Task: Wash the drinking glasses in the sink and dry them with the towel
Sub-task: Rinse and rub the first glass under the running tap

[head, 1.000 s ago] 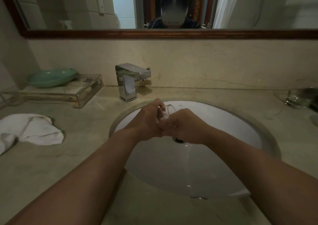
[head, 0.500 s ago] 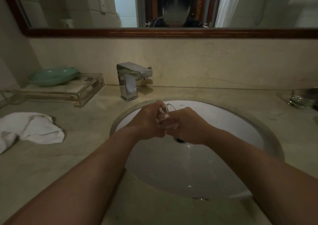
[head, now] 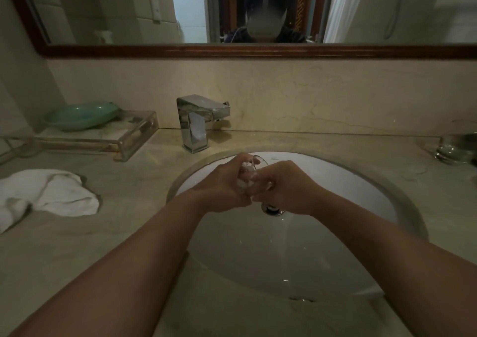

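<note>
Over the white sink basin [head: 335, 254] both my hands close around one clear drinking glass [head: 254, 171]. My left hand [head: 227, 184] grips it from the left, with white foam showing between the fingers. My right hand [head: 286, 187] holds it from the right. Only the glass's rim and a strip of its side show between the hands. A second clear glass [head: 455, 147] stands on the counter at the far right. A crumpled white towel [head: 49, 194] lies on the counter to the left.
A square chrome faucet [head: 197, 122] stands behind the basin, with no water seen running. A green dish [head: 82, 116] rests on a clear tray [head: 103, 136] at the back left. The drain [head: 272, 209] sits just under my right hand. A mirror hangs above the backsplash.
My hands stay together over the basin on the glass and shift only slightly. White foam now shows between my left fingers.
</note>
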`<action>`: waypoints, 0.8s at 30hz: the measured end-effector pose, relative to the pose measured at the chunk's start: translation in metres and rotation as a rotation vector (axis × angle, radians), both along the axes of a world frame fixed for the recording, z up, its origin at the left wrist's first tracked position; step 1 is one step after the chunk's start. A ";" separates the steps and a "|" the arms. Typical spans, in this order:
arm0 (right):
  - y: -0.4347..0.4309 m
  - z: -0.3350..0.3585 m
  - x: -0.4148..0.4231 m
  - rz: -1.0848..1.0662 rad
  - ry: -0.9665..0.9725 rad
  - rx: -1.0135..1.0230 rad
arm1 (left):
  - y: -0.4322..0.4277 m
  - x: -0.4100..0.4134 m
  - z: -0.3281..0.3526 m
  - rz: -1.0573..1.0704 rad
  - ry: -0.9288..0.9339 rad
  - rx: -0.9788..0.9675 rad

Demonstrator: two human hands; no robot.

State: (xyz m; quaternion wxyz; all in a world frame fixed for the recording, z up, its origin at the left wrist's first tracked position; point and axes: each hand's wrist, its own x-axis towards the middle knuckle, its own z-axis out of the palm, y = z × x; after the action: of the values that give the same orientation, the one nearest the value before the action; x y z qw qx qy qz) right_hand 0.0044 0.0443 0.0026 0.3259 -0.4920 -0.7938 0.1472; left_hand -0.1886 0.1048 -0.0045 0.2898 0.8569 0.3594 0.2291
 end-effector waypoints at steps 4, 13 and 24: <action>0.000 -0.003 -0.004 0.061 -0.091 0.010 | -0.003 0.004 0.002 0.067 0.034 0.070; 0.002 0.001 -0.004 0.014 0.024 0.061 | -0.002 0.006 0.007 0.112 -0.018 0.129; 0.001 0.000 0.001 -0.075 -0.081 0.082 | -0.001 0.002 0.001 -0.025 -0.005 0.104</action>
State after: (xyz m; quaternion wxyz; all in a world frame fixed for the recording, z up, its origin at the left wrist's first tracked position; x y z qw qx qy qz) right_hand 0.0051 0.0452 0.0028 0.3189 -0.5131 -0.7926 0.0821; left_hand -0.1863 0.1040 -0.0038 0.2489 0.8746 0.3355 0.2461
